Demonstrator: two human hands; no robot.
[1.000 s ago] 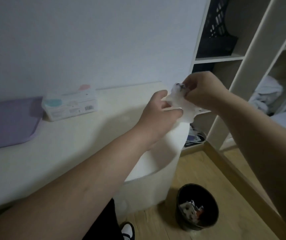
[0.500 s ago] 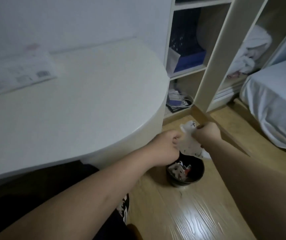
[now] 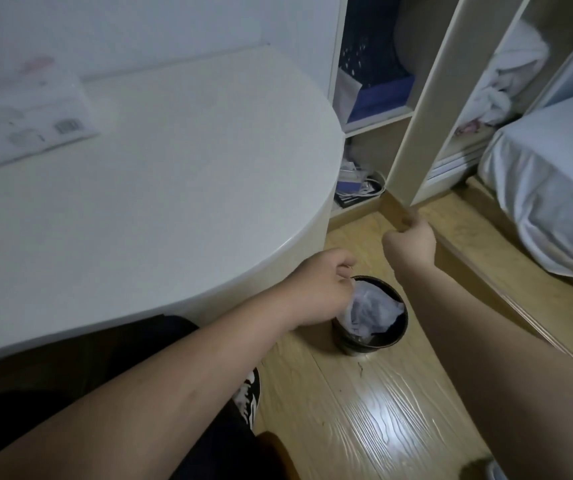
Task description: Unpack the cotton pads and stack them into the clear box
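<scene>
A crumpled clear plastic wrapper [image 3: 369, 311] hangs into the small black waste bin [image 3: 395, 336] on the floor. My left hand [image 3: 316, 289] is right above the bin's left rim, with its fingertips pinched on the wrapper's top edge. My right hand [image 3: 411, 242] is raised above and to the right of the bin, fingers curled, with nothing visible in it. A white pack of cotton pads [image 3: 25, 123] with a barcode lies blurred at the table's far left. No clear box is in view.
The white round-ended table [image 3: 181, 188] fills the left. Behind the bin stands a shelf unit [image 3: 427, 109] with blue folders, cables and cloth. A bed with a pale sheet [image 3: 551, 174] is at the right. My shoe [image 3: 248, 398] rests on the wood floor.
Both hands came down from table height with the wrapper to the bin. My right hand has let go and moved up and right; the wrapper now sits in the bin.
</scene>
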